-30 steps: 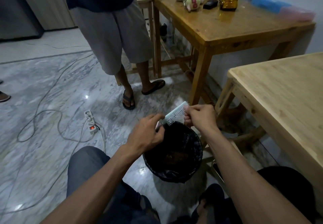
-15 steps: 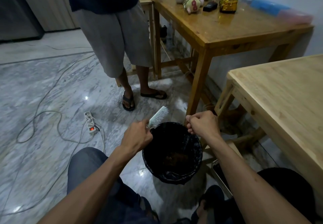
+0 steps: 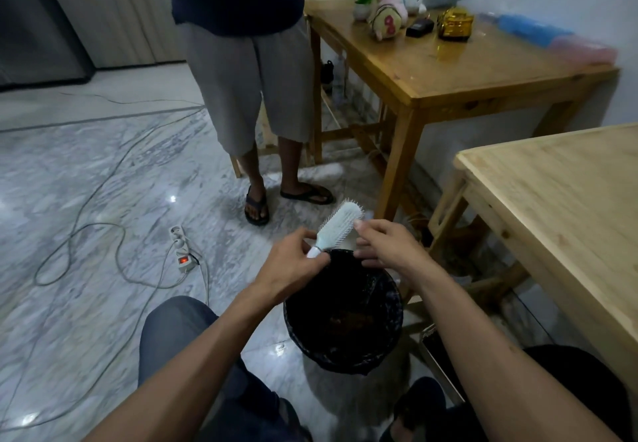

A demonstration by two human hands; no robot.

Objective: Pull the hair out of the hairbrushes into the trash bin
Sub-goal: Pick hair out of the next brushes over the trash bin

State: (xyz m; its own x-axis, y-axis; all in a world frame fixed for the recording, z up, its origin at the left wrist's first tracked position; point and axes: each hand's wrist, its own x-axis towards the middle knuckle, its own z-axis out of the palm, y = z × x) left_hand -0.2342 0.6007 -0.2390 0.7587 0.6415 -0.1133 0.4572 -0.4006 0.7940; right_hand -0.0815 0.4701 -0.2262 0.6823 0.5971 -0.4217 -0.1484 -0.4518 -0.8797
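Observation:
A pale blue hairbrush [image 3: 338, 224] with a white handle is held over the far rim of a black-lined trash bin [image 3: 345, 348] that stands on the floor between my knees. My left hand [image 3: 293, 265] grips the brush by its handle, the head pointing up and away. The bristles face right, toward my right hand [image 3: 383, 244]. That hand hovers beside the bristles with fingers loosely extended, its fingertips at the brush head; any hair in them is too fine to see. Brownish clumps lie at the bin's bottom.
A person in grey shorts and sandals [image 3: 255, 205] stands just beyond the bin. A power strip [image 3: 181, 246] and cables lie on the marble floor to the left. A wooden table [image 3: 559, 220] is close on my right; another table [image 3: 459, 72] with toys stands behind.
My right hand dropped to the bin's rim as a fist, then rose back to the bristles with fingers opened. The brush turned so its back faces me and tipped more upright.

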